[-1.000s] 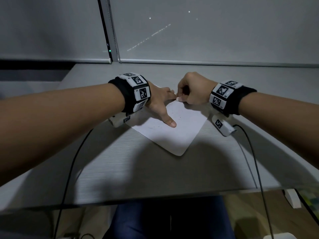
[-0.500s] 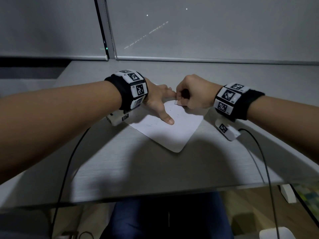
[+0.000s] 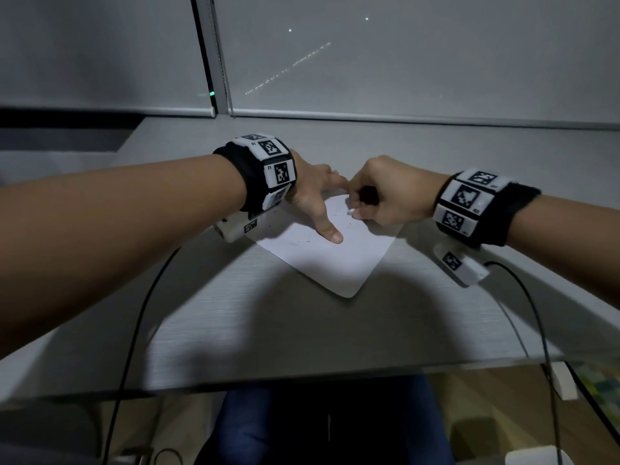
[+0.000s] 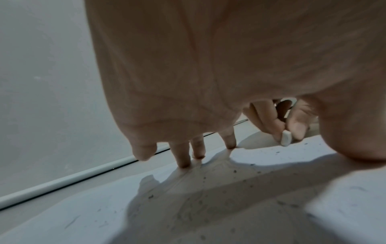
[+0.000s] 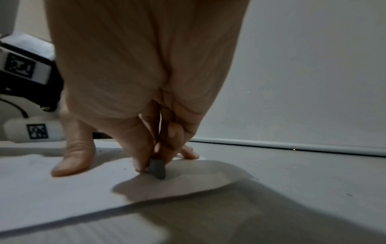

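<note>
A: Head view: our right hand (image 3: pixel 389 193) has slid the eraser (image 3: pixel 353 213) toward six o'clock across the paper (image 3: pixel 328 266) on the tabletop (image 3: pixel 268 330); we judge erasing is underway.

B: Left wrist: our left hand (image 4: pixel 208 66) still presses it flat, fingers spread. Right wrist: we pinch the eraser, tip touching paper.

An office-like room: a grey desk (image 3: pixel 208 317) set against windows with drawn roller blinds (image 3: pixel 436 72).

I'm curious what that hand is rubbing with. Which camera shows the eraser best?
The right wrist view: the eraser is largest there, pinched by the right hand, tip on the paper, though shaded. The left wrist view shows it small but lit white; the head view, only a white speck.
</note>
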### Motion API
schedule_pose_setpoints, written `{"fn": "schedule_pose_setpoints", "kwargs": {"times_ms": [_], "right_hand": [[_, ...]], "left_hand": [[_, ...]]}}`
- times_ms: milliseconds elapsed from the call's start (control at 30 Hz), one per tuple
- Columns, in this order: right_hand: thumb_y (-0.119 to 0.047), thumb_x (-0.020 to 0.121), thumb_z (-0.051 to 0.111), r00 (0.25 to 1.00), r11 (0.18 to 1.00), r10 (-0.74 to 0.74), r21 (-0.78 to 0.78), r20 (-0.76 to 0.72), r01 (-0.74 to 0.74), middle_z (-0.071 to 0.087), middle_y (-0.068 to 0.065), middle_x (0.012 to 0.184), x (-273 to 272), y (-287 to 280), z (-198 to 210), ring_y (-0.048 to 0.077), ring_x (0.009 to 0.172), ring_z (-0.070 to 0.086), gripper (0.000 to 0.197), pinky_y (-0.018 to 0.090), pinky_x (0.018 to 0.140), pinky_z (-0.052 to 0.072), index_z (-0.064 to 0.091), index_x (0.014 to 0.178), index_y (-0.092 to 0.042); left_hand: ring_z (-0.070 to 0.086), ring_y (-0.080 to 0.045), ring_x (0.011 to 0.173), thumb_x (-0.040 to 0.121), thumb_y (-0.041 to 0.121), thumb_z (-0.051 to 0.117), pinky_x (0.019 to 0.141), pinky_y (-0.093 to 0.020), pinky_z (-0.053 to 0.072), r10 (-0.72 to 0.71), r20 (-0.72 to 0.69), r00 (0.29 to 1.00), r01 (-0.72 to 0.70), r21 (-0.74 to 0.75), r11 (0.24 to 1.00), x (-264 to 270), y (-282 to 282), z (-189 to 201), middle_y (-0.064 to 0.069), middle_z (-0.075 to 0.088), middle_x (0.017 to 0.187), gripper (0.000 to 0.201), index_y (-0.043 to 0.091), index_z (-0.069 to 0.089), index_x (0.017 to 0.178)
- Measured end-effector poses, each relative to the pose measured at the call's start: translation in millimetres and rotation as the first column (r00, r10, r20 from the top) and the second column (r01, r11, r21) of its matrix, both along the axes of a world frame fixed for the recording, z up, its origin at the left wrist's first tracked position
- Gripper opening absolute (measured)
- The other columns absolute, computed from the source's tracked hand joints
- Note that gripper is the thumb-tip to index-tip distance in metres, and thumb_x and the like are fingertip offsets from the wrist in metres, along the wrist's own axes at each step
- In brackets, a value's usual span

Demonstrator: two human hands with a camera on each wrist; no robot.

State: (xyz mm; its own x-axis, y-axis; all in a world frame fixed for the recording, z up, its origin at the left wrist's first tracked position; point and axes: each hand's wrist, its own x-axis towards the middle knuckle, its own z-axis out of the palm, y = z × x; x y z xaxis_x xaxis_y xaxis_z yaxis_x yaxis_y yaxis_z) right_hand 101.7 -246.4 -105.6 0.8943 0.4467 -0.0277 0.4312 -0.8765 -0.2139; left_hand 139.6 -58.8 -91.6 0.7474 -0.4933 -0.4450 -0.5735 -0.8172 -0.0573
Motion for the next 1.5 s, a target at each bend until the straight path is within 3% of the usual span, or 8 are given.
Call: {"fn": "schedule_pose_setpoints", "kwargs": {"times_ms": [233, 467, 700, 867, 1033, 1133, 1267, 1500], "right_hand": [[-0.02, 0.087, 0.08, 0.995, 0.997, -0.082, -0.007, 0.058, 0.083, 0.072, -0.005, 0.071, 17, 3, 3, 0.018, 0.069, 0.068, 0.007, 0.033, 0.07, 0.058, 0.077, 0.082, -0.016], [-0.019, 0.087, 0.078, 1.0, 1.0, -0.005, 0.028, 0.007, 0.004, 0.07, -0.007, 0.07, -4, 15, -2, 0.007, 0.066, 0.066, 0.007, 0.025, 0.066, 0.054, 0.075, 0.083, -0.014], [-0.02, 0.084, 0.076, 0.992, 0.995, -0.101, 0.016, 0.071, 0.1, 0.069, -0.002, 0.064, 15, 15, -5, 0.023, 0.06, 0.067, 0.012, 0.043, 0.064, 0.063, 0.07, 0.074, -0.016], [-0.02, 0.088, 0.081, 0.999, 0.999, 0.026, 0.025, -0.034, -0.025, 0.073, -0.005, 0.073, 0, 12, 7, 0.0, 0.062, 0.063, 0.005, 0.017, 0.064, 0.051, 0.078, 0.085, -0.016], [-0.019, 0.094, 0.074, 0.992, 0.987, -0.12, 0.101, -0.025, 0.122, 0.075, -0.002, 0.069, 15, -16, 24, 0.012, 0.064, 0.068, 0.008, 0.028, 0.067, 0.054, 0.073, 0.086, -0.018], [-0.023, 0.097, 0.072, 0.994, 0.995, -0.064, 0.075, -0.084, 0.071, 0.074, -0.003, 0.086, 11, -10, 22, 0.015, 0.08, 0.07, 0.007, 0.036, 0.081, 0.058, 0.071, 0.096, -0.015], [-0.027, 0.096, 0.072, 0.994, 0.998, -0.014, 0.055, -0.109, 0.02, 0.078, -0.002, 0.11, 6, -3, 11, 0.018, 0.097, 0.072, 0.008, 0.036, 0.089, 0.059, 0.071, 0.098, -0.02], [-0.02, 0.094, 0.074, 0.997, 0.995, -0.04, 0.093, -0.063, 0.046, 0.071, -0.008, 0.07, -2, -3, 21, 0.002, 0.057, 0.061, 0.01, 0.012, 0.06, 0.047, 0.071, 0.087, -0.013]], "left_hand": [[0.032, -0.032, 0.158, 0.074, 0.086, 0.073, 0.119, -0.053, 0.033, -0.004, 0.009, 1.0, 0.004, -0.003, 1.0, -1, 0, 0, 0.009, 0.018, 0.175, 0.119, 0.053, 0.009, 0.168], [0.037, -0.032, 0.155, 0.069, 0.087, 0.077, 0.118, -0.056, 0.035, 0.004, -0.016, 1.0, -0.005, -0.052, 0.999, 6, 4, -7, 0.007, 0.027, 0.167, 0.119, 0.05, 0.018, 0.166], [0.035, -0.033, 0.156, 0.065, 0.092, 0.074, 0.12, -0.059, 0.036, 0.009, -0.022, 1.0, -0.009, -0.027, 1.0, 8, 5, -7, 0.008, 0.026, 0.167, 0.127, 0.048, 0.014, 0.168], [0.035, -0.032, 0.156, 0.068, 0.087, 0.078, 0.117, -0.055, 0.035, 0.005, -0.022, 1.0, -0.006, -0.057, 0.998, 8, 4, -5, 0.01, 0.028, 0.167, 0.123, 0.051, 0.014, 0.166], [0.025, -0.018, 0.161, 0.069, 0.06, 0.097, 0.118, -0.034, 0.027, -0.017, -0.192, 0.981, -0.031, -0.244, 0.969, 8, 17, 4, 0.015, 0.023, 0.176, 0.133, 0.047, 0.01, 0.169], [0.026, -0.008, 0.156, 0.069, 0.073, 0.09, 0.126, -0.041, 0.024, -0.016, -0.167, 0.986, -0.048, -0.368, 0.929, 4, 27, 22, 0.022, 0.021, 0.175, 0.115, 0.05, 0.031, 0.165], [0.056, -0.016, 0.141, 0.085, 0.071, 0.078, 0.106, -0.033, 0.041, 0.023, 0.051, 0.998, -0.004, -0.353, 0.935, 11, 38, 32, 0.008, 0.058, 0.151, 0.082, 0.029, 0.057, 0.152], [0.056, -0.027, 0.136, 0.077, 0.095, 0.06, 0.114, -0.046, 0.045, -0.017, 0.089, 0.996, 0.036, -0.206, 0.978, 5, 30, 2, -0.001, 0.056, 0.149, 0.109, 0.026, 0.048, 0.161]]}}
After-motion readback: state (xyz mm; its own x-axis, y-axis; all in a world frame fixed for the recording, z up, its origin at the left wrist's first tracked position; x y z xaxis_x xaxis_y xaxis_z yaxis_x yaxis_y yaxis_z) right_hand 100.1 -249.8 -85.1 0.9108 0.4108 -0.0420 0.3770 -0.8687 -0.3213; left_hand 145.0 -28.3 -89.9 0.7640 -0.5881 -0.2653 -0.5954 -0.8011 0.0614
